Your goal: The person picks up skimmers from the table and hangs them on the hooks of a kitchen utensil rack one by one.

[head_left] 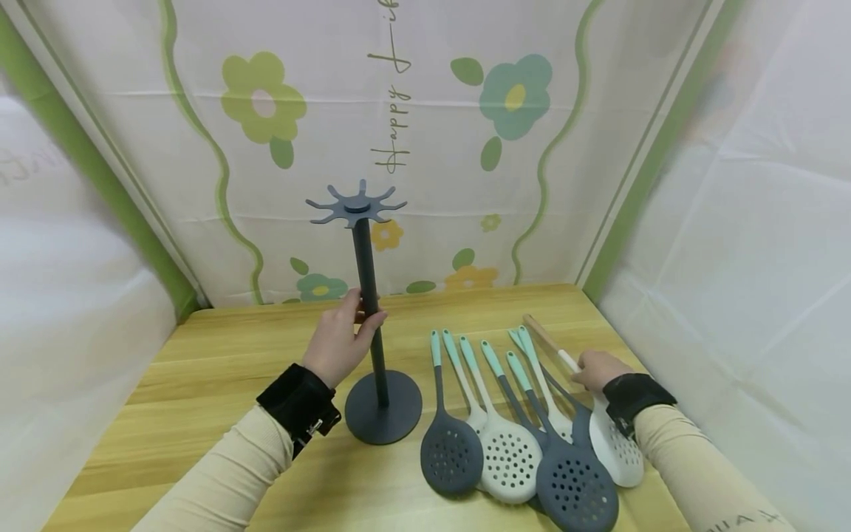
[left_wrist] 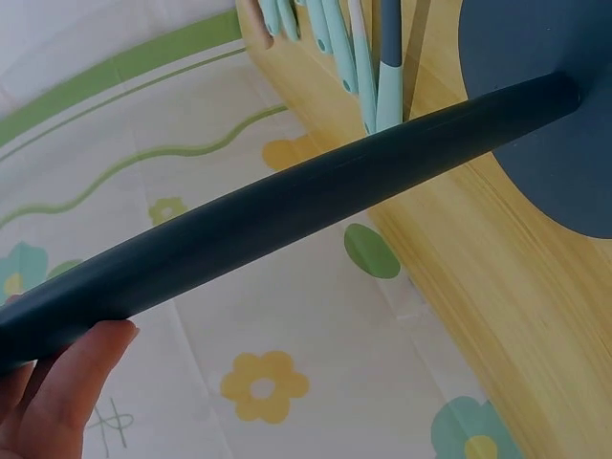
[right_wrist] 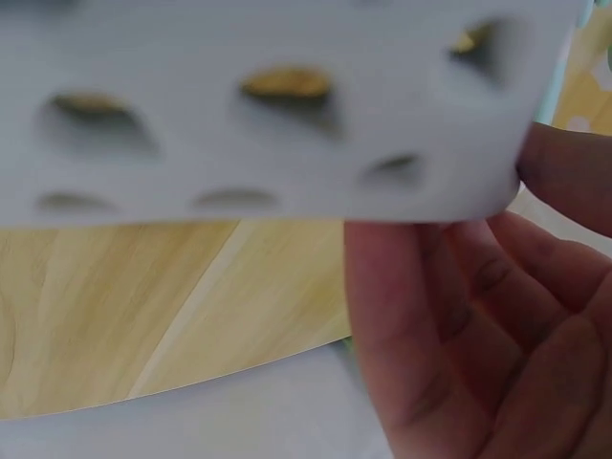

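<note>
A dark grey utensil stand rises from a round base, with a ring of hooks at its top. My left hand grips its pole around the middle, thumb in front and fingers partly hidden behind. In the left wrist view the pole crosses the frame above the fingertips. At the right, my right hand holds a white slotted turner by its shaft, its wooden handle end pointing away from me. The turner's perforated head fills the upper right wrist view, blurred.
Several skimmers with mint handles lie overlapping on the wooden table, among them a grey one, a white one and another grey one. A flowered fabric backdrop hangs behind, and white sheeting stands on the right.
</note>
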The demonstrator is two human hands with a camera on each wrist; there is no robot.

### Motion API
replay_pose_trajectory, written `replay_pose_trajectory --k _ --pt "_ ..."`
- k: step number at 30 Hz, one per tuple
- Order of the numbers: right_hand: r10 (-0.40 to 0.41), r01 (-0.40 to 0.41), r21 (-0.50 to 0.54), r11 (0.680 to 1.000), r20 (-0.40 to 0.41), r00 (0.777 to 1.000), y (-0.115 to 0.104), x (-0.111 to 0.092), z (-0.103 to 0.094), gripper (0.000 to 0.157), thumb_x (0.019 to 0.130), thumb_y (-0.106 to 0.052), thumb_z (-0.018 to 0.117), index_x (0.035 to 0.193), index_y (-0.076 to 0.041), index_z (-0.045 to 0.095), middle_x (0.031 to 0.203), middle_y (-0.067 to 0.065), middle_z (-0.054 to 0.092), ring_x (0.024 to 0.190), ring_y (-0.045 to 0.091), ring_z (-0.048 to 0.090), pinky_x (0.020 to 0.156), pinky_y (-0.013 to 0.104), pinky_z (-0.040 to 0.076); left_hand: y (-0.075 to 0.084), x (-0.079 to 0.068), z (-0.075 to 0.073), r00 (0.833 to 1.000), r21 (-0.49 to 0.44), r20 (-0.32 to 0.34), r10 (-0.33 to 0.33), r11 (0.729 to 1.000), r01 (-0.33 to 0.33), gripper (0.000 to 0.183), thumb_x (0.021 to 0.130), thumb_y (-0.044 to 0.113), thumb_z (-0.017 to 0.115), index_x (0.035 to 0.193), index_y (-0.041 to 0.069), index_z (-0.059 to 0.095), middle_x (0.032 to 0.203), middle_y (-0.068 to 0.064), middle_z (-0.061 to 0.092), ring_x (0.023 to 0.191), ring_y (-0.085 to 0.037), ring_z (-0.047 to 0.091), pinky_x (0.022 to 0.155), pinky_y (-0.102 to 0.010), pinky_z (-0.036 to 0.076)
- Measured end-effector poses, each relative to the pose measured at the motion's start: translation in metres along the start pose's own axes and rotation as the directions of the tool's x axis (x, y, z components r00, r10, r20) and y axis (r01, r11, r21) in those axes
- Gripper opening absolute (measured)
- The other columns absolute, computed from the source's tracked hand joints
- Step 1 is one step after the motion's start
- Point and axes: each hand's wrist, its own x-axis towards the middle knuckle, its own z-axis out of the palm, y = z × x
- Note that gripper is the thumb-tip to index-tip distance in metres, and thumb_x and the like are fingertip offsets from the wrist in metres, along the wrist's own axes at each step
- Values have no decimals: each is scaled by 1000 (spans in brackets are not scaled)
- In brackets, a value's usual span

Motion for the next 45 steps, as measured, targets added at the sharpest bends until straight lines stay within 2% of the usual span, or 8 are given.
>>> replay_pose_trajectory --k 20,31,38,45 --pt "-46 45 -32 998 -21 999 -3 0 -7 16 90 -16 66 86 -1 64 70 4 64 62 18 57 54 29 43 1 0 2 1000 -14 6 -22 1000 22 23 99 15 62 116 0 55 107 -19 70 103 -39 70 84 -47 59" --pt "-98 95 -65 993 -50 994 -14 3 -15 21 90 -15 67 98 4 65 77 9 61 65 20 54 56 31 43 3 2 2 1000 -13 12 -21 1000 21 24 100 15 60 117 0 54 108 -19 69 105 -38 69 85 -47 59" --pt "-101 95 -94 991 -59 993 -22 -1 -18 26 88 -17 69 104 4 66 81 11 65 68 22 57 58 35 46 4 4 4 999 -16 32 -37 999 38 23 100 15 60 116 0 53 108 -18 69 105 -38 69 86 -46 59" --pt "-136 122 -145 982 -91 986 -41 -8 -22 25 88 -16 71 104 3 67 81 10 66 66 21 55 59 37 47 4 1 0 997 -7 43 -62 998 63 23 101 16 59 116 0 52 110 -21 68 108 -41 68 88 -48 57"
